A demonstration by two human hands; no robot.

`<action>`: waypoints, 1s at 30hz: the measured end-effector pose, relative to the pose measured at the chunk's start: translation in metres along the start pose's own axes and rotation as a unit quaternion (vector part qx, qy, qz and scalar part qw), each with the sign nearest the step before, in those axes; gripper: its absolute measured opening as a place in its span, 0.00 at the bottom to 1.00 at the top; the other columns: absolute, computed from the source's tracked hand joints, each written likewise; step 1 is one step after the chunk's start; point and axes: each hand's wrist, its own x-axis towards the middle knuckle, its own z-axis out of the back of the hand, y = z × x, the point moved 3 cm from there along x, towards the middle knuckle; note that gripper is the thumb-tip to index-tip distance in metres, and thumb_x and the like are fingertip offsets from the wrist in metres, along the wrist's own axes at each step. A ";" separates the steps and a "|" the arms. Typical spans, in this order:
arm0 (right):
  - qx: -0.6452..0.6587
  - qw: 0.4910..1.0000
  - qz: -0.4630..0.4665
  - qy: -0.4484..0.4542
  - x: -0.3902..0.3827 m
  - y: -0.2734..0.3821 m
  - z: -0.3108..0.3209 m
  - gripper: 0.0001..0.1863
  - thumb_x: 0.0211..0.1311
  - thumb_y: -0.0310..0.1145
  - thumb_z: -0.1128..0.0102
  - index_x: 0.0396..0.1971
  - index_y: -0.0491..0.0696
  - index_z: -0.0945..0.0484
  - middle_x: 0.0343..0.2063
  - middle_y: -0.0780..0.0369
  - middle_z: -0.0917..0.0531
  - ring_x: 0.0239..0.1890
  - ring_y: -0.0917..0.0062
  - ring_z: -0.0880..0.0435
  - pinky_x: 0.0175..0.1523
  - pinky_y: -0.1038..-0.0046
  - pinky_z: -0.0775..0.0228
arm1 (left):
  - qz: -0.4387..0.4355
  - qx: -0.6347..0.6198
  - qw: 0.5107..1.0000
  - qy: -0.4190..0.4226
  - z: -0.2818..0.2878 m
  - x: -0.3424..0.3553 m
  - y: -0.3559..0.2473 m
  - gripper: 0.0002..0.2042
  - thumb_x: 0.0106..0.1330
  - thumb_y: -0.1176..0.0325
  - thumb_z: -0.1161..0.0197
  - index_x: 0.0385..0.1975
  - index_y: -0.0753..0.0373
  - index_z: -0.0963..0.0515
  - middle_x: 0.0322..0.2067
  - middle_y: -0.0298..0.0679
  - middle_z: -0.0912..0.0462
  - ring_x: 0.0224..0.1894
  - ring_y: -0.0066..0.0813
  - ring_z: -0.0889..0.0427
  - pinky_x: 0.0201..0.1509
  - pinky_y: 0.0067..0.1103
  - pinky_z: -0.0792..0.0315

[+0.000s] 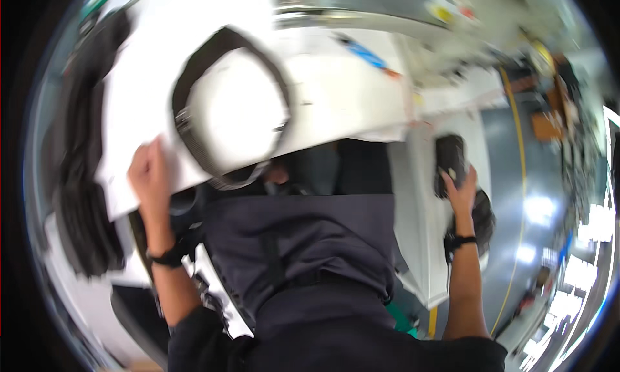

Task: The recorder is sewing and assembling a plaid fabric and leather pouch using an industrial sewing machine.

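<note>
On the white table lies a loop of dark strap (188,81), with metal-looking fittings at its sides and its near end hanging over the front edge. My left hand (151,172) is at the table's left front edge, left of the loop, fingers curled in and nothing visible in them; motion blurs it. Out to the right, my right hand (460,190) grips the near part of a dark oblong bundle (450,154) above a white side surface. Its thumb lies on the bundle; the fingers' far side is partly hidden.
A blue tool with an orange tip (365,51) lies on the table (342,107) toward the back. Dark strap-like pieces (84,197) are heaped at the far left. Another dark bundle (482,218) sits beside my right wrist. A yellow line (518,139) marks the grey floor at right.
</note>
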 end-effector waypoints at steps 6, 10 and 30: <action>-0.082 0.997 -0.004 -0.010 -0.041 -0.059 -0.080 0.37 0.77 0.46 0.43 0.77 0.44 0.41 0.73 0.39 0.36 0.75 0.44 0.37 0.78 0.53 0.46 | 0.010 -0.022 0.999 -0.042 0.005 0.002 -0.018 0.18 0.72 0.73 0.33 0.20 0.69 0.31 0.18 0.35 0.32 0.22 0.20 0.38 0.27 0.23 0.39; -0.090 0.995 0.047 -0.016 -0.027 -0.077 -0.092 0.32 0.77 0.41 0.43 0.72 0.39 0.34 0.68 0.42 0.28 0.71 0.46 0.31 0.75 0.53 0.40 | 0.041 -0.045 0.996 -0.060 0.013 0.000 -0.017 0.19 0.72 0.72 0.33 0.19 0.68 0.31 0.17 0.33 0.31 0.23 0.16 0.37 0.27 0.22 0.41; -0.021 0.996 0.003 0.086 0.009 -0.142 -0.059 0.23 0.80 0.34 0.54 0.67 0.41 0.27 0.60 0.43 0.19 0.63 0.47 0.21 0.68 0.59 0.31 | 0.192 -0.802 0.564 0.036 0.051 0.011 0.043 0.28 0.85 0.52 0.52 0.15 0.53 0.36 0.27 0.35 0.27 0.34 0.27 0.32 0.40 0.24 0.31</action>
